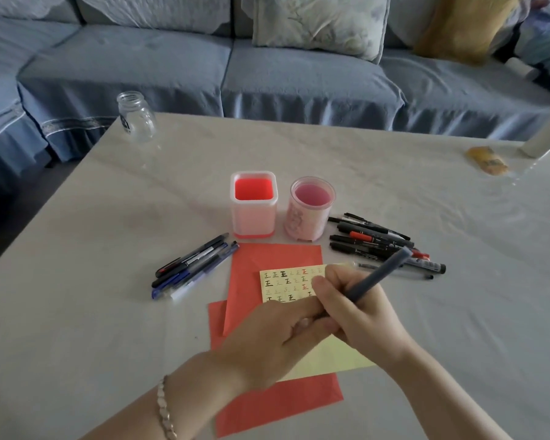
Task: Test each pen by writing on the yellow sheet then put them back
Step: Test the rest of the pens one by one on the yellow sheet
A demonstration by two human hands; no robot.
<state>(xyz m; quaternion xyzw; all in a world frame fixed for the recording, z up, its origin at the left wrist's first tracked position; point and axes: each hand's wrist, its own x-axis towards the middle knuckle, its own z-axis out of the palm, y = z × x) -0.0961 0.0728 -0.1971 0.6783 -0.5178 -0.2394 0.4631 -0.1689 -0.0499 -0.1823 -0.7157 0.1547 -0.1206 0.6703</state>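
Gripping the grey pen (pixel 378 274), the right hand (pixel 362 315) slants it up and away rightward; the left hand (pixel 267 341) seems to pinch its hidden lower end. Yellow sheet (pixel 327 357) lies directly under both hands.

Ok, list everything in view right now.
Red sheets: at least two, red, middle of the table.
Yellow sheet: one, yellow, on the red sheets.
Square holder: one, white and red, behind the sheets.
Round holder: one, pink, right of the square holder.
Pens: about five, blue and black, left of the sheets.
Markers: several, black and red, right of the round holder.
Jar: one, clear, table's far left corner.
Sofa: one, blue, behind the table.
Dark pen: one, grey-blue, held over the yellow sheet.
Left hand: at the pen's lower end, grip hidden.
Right hand: grips the dark pen.
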